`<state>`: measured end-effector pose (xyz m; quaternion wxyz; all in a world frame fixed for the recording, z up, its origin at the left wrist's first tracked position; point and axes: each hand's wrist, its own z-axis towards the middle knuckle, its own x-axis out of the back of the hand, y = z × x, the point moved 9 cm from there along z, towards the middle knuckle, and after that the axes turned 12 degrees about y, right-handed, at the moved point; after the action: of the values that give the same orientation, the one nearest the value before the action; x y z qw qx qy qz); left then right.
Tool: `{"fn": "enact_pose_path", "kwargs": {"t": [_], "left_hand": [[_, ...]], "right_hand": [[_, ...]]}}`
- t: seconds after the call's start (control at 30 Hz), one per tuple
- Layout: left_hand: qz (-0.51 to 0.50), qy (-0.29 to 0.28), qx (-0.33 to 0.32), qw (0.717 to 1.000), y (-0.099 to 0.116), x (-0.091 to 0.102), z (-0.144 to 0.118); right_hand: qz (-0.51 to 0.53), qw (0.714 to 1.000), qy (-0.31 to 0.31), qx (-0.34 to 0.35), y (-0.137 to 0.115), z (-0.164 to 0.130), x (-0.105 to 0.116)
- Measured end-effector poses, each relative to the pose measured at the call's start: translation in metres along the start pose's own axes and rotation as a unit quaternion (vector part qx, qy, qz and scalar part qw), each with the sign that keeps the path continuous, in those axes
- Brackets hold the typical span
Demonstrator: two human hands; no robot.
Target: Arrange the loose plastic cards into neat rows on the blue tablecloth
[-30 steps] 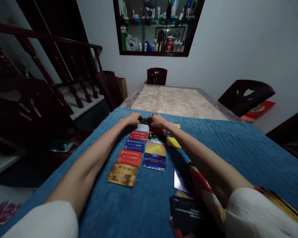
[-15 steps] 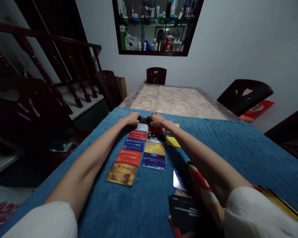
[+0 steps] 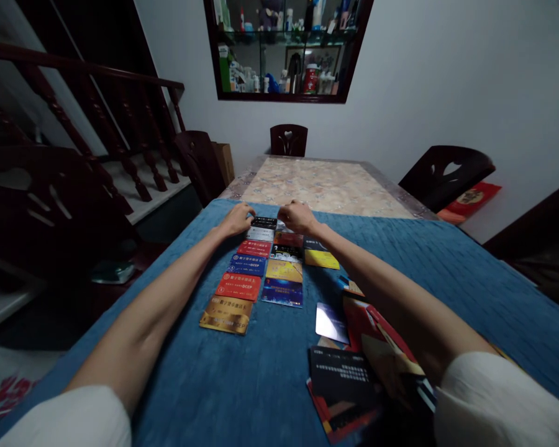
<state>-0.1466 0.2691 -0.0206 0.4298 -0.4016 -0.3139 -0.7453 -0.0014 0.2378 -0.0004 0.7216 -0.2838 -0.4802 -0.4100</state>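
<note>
A black card (image 3: 264, 222) lies flat at the far end of the left column of cards. My left hand (image 3: 237, 220) rests at its left edge, fingers bent and slightly apart, gripping nothing visible. My right hand (image 3: 298, 217) is over the top of the second column, apart from the black card. Its fingers are loosely curled, with no card seen in them; they partly cover a pale card. Nearer in the left column lie a silver card (image 3: 259, 234), a red card (image 3: 254, 248), a blue card (image 3: 246, 265), another red card (image 3: 239, 287) and a gold card (image 3: 226, 315).
The second column includes a yellow card (image 3: 284, 270) and a dark blue card (image 3: 282, 292). Another yellow card (image 3: 322, 259) lies to the right. Loose cards, among them a black one (image 3: 340, 374), overlap near my right forearm on the blue cloth (image 3: 223, 385).
My right hand has let go of the black card and moved slightly right. My left hand has eased to its left edge. The black card now lies more exposed; the view has shifted slightly.
</note>
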Motion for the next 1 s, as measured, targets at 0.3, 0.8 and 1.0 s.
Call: {"fn": "enact_pose_path", "kwargs": {"t": [0.3, 0.8, 1.0], "left_hand": [[-0.043, 0.096, -0.037, 0.994, 0.047, 0.035, -0.026], [-0.127, 0.069, -0.182, 0.973, 0.193, 0.063, -0.118], [-0.144, 0.037, -0.192, 0.97, 0.227, 0.059, -0.137]], "right_hand": [[0.015, 0.998, 0.049, 0.041, -0.014, -0.039, 0.028], [0.029, 0.995, 0.068, 0.074, -0.016, -0.146, 0.066], [0.039, 0.993, 0.091, 0.063, 0.002, -0.196, 0.079]]}}
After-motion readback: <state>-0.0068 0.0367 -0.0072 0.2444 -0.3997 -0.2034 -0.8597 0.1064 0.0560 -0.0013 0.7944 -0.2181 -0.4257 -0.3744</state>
